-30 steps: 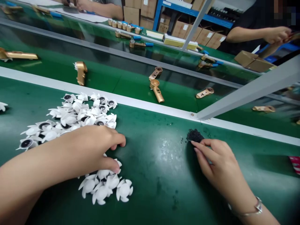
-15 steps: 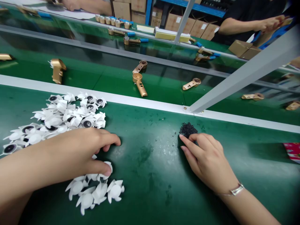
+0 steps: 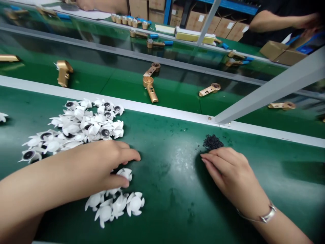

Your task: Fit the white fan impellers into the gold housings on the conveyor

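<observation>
My left hand lies on the green table, fingers curled and thumb pressed on a white fan-shaped part at the edge of a small group of them. A larger heap of white fan parts sits just beyond that hand. My right hand, with a bracelet on the wrist, rests palm down with fingers together, its fingertips beside a little pile of tiny black pieces. Whether those fingers pinch any piece is hidden.
A white rail and a slanted grey post border the table. Beyond runs a green conveyor belt carrying gold handle-shaped parts. Other people's arms and cardboard boxes are at the far side.
The view shifted slightly. My left thumb slid onto a white fan part at the small group's edge. My right fingers drew back a little from the black pile.
</observation>
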Tool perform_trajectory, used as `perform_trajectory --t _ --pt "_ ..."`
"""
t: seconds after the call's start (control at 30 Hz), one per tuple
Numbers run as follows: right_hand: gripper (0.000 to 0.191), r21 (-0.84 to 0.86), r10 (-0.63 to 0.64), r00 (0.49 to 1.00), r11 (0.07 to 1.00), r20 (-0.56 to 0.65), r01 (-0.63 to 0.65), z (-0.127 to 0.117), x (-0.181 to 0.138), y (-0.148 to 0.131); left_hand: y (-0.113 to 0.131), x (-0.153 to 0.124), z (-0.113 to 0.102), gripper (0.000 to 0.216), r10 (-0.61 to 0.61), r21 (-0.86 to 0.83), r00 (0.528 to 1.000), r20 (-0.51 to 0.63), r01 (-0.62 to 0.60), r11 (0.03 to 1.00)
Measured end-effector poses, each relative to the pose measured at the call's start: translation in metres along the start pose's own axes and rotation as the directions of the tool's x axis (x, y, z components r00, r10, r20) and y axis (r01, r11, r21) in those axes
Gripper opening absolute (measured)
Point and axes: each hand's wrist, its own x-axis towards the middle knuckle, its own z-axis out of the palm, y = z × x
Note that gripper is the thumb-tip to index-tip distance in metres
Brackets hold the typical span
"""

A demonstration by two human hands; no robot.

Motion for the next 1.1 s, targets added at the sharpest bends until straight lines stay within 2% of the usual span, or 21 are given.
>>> perform_trajectory --t 0.1,0.23,0.3,0.37,0.43,0.5,0.6,0.67,0.73,0.77,0.8,0.83,0.9,0.93,1.0,1.1 --pt "0.012 -0.04 -0.07 0.997 0.997 0.028 0.071 -0.003 0.005 0.0 -0.001 0.003 -0.003 0.03 0.058 0.025 0.997 -0.042 -0.057 0.998" --pt "0.025 -0.12 -0.143 0.981 0.98 0.131 0.159 -0.001 0.018 0.009 0.001 -0.005 -0.011 0.035 0.12 0.057 0.99 -0.071 -0.116 0.992" --pt "0.026 -0.141 -0.14 0.976 0.976 0.168 0.164 0.002 0.027 0.011 0.008 -0.009 -0.013 0.045 0.102 0.085 0.99 -0.093 -0.094 0.992" --pt "0.022 -0.122 -0.119 0.979 0.983 0.164 0.14 0.001 0.039 0.005 0.018 -0.011 -0.014 0.053 0.033 0.166 0.992 -0.126 -0.012 0.986" --pt "0.018 -0.01 -0.078 0.987 0.997 0.138 0.08 -0.005 0.055 -0.01 0.03 -0.01 -0.011 0.054 -0.063 0.269 0.987 -0.148 0.101 0.958" --pt "0.015 0.171 -0.031 0.991 0.985 0.129 0.008 -0.013 0.074 -0.031 0.04 -0.007 -0.007 0.044 -0.127 0.336 0.981 -0.146 0.17 0.926" --pt "0.015 0.407 -0.015 0.99 0.913 0.141 -0.044 -0.024 0.101 -0.062 0.044 -0.003 -0.004 0.019 -0.121 0.322 0.982 -0.142 0.161 0.933" --pt "0.015 0.529 0.012 0.992 0.845 0.125 -0.077 -0.026 0.114 -0.077 0.04 0.0 -0.005 0.014 -0.101 0.211 0.974 -0.2 0.144 0.967" --pt "0.013 0.638 0.064 0.993 0.761 0.097 -0.112 -0.023 0.121 -0.085 0.034 0.005 -0.006 0.018 -0.101 -0.086 0.942 -0.321 0.077 0.993" --pt "0.012 0.684 0.079 0.993 0.72 0.087 -0.117 -0.02 0.122 -0.087 0.032 0.007 -0.006 0.024 -0.12 -0.305 0.914 -0.388 -0.004 0.952" --pt "0.011 0.72 0.082 0.994 0.686 0.074 -0.111 -0.017 0.122 -0.087 0.031 0.009 -0.005 0.031 -0.146 -0.525 0.889 -0.434 -0.118 0.843" --pt "0.011 0.743 0.073 0.996 0.663 0.058 -0.092 -0.015 0.121 -0.087 0.032 0.011 -0.003 0.037 -0.174 -0.702 0.875 -0.452 -0.229 0.674" --pt "0.01 0.751 0.04 0.999 0.659 0.021 -0.042 -0.012 0.119 -0.086 0.036 0.014 0.001 0.041 -0.193 -0.876 0.88 -0.434 -0.363 0.317" --pt "0.01 0.74 0.033 0.999 0.672 0.001 -0.023 -0.012 0.118 -0.086 0.038 0.015 0.003 0.041 -0.179 -0.902 0.89 -0.419 -0.385 0.195" --pt "0.01 0.712 0.027 0.999 0.702 -0.02 -0.005 -0.012 0.116 -0.085 0.043 0.016 0.006 0.039 -0.158 -0.915 0.901 -0.404 -0.397 0.075" --pt "0.01 0.674 0.016 1.0 0.739 -0.026 0.006 -0.012 0.115 -0.085 0.045 0.016 0.008 0.038 -0.163 -0.915 0.9 -0.404 -0.401 0.055"
